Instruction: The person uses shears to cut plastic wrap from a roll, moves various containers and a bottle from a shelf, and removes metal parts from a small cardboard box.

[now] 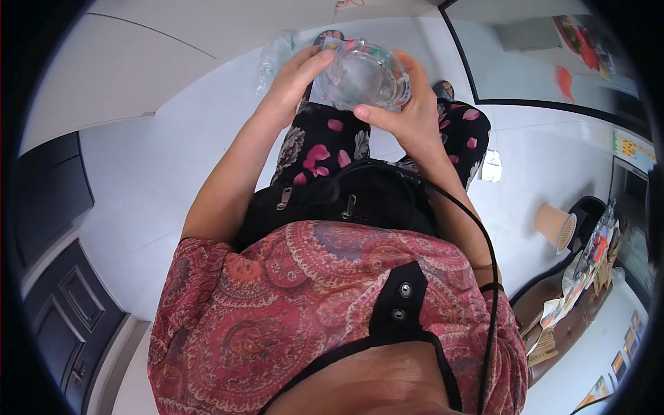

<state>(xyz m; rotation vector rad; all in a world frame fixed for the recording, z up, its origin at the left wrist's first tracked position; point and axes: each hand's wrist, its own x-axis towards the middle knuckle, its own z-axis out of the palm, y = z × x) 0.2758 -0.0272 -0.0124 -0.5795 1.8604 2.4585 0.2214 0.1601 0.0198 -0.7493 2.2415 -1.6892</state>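
A round vessel of clear glass or plastic (365, 78) is held between both hands above the knees, at the top middle of the head view. Around its left side are the thumb and fingers of my left hand (298, 80). My right hand (410, 104) grips its right side, the thumb at the near rim and fingers behind. Beside my left fingertips a flat, printed piece (332, 44) shows, partly hidden by the vessel. Whether the vessel has a lid cannot be told.
Crumpled clear plastic (275, 59) lies on the floor beyond my left hand. A white crumpled item (491, 166) is by the right knee. Farther right are a beige perforated basket (552, 223) and a brown tufted seat (560, 316) with papers. A black cable (480, 212) crosses my right arm.
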